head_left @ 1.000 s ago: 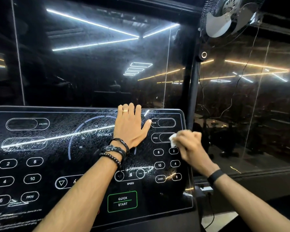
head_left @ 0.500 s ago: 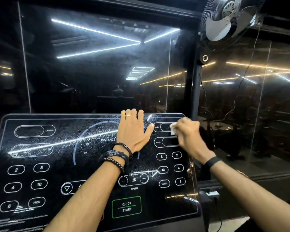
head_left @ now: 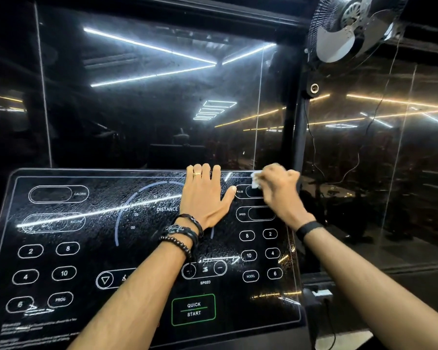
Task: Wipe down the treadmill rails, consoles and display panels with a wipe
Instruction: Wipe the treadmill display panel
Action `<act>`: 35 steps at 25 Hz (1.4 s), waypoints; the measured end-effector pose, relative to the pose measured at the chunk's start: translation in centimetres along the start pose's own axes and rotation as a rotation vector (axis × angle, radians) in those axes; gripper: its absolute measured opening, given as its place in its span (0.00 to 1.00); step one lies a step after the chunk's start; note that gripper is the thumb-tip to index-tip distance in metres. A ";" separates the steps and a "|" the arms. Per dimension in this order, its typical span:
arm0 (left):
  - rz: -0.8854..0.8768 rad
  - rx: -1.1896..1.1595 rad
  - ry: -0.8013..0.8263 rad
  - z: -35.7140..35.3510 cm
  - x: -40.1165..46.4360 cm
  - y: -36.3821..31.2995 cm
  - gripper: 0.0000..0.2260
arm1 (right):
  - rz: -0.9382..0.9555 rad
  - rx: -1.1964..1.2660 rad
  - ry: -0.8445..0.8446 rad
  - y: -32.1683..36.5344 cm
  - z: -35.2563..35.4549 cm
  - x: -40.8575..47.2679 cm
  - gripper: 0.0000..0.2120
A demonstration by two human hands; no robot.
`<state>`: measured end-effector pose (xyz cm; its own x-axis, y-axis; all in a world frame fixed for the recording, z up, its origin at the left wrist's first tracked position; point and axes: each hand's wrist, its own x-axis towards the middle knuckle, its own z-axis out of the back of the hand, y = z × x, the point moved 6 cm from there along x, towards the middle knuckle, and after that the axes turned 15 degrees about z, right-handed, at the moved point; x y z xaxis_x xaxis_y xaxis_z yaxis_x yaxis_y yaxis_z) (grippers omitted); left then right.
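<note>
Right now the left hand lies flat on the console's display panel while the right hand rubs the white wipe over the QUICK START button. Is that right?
Not quite. The head view shows the right hand holding the wipe at the display panel's top right corner, by PULSE. The left hand does lie flat.

A black pole stands upright between two dark glass panes. A wall fan is mounted at the pole's top, its grille tilted downward. A thin cord hangs just right of the pole. Left and right of the pole, the glass reflects white and amber light strips. Near the pole's foot sits what may be a socket.
</note>
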<state>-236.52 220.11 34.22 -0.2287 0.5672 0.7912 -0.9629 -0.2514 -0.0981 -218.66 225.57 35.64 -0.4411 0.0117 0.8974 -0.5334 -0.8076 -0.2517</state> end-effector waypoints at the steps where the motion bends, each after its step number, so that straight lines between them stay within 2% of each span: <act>1: 0.000 -0.001 -0.001 0.0 0.0 0.1 0.31 | -0.128 -0.016 -0.050 -1.1 0.5 0.5 0.09; 2: -0.003 -0.003 -0.002 0.1 -0.1 0.1 0.31 | -0.176 -0.033 -0.062 -1.3 0.4 0.7 0.09; 3: -0.007 -0.004 -0.006 0.1 -0.1 0.0 0.30 | -0.137 -0.034 -0.040 -0.4 -0.2 0.7 0.09; 5: -0.006 -0.001 -0.020 0.1 -0.1 0.0 0.30 | 0.116 -0.023 0.049 3.0 -1.7 -0.1 0.09; 6: -0.009 0.000 -0.019 0.1 -0.1 0.0 0.30 | 0.181 -0.021 0.067 3.4 -1.7 -0.5 0.09; 7: -0.011 -0.002 -0.015 0.1 -0.1 0.0 0.30 | 0.148 -0.021 0.063 2.5 -1.3 -0.3 0.09; 10: -0.016 -0.010 -0.012 0.1 -0.1 0.1 0.30 | -0.118 -0.072 -0.063 -0.7 0.3 0.3 0.09; 12: -0.021 -0.007 -0.017 0.0 -0.2 0.1 0.30 | -0.063 -0.061 -0.025 1.3 -0.6 -0.4 0.09; 14: -0.020 -0.006 -0.022 -0.1 -0.2 0.1 0.30 | 0.118 -0.050 0.039 3.6 -1.2 -1.9 0.08; 15: -0.019 -0.008 -0.016 -0.1 -0.2 0.1 0.30 | 0.123 -0.054 0.049 3.1 -0.8 -2.1 0.08; 19: -0.018 -0.026 -0.004 0.1 -0.2 0.2 0.31 | -0.140 -0.088 -0.035 -0.9 1.0 -1.9 0.08; 23: -0.026 -0.020 -0.013 0.0 -0.2 0.1 0.31 | 0.110 -0.064 0.086 2.9 -0.2 -4.4 0.08; 26: -0.033 -0.019 -0.014 -0.2 -0.2 0.2 0.32 | -0.038 -0.084 0.018 0.4 2.1 -5.1 0.08; 28: -0.034 -0.012 -0.010 -0.3 -0.1 0.2 0.33 | -0.077 -0.065 0.043 1.1 2.2 -6.3 0.10; 31: -0.030 0.012 0.003 -0.4 0.0 0.1 0.38 | 0.120 0.008 0.185 5.0 1.1 -10.3 0.11; 32: -0.028 0.017 0.008 -0.4 0.0 0.1 0.40 | 0.116 0.012 0.204 4.8 1.3 -11.2 0.12; 35: -0.026 0.006 0.013 -0.3 0.1 0.0 0.41 | -0.154 -0.034 0.096 2.2 3.0 -12.5 0.13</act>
<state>-236.62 220.42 34.10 -0.2056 0.5833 0.7858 -0.9676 -0.2414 -0.0741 -212.12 221.87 24.96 -0.4184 0.1907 0.8880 -0.6230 -0.7717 -0.1278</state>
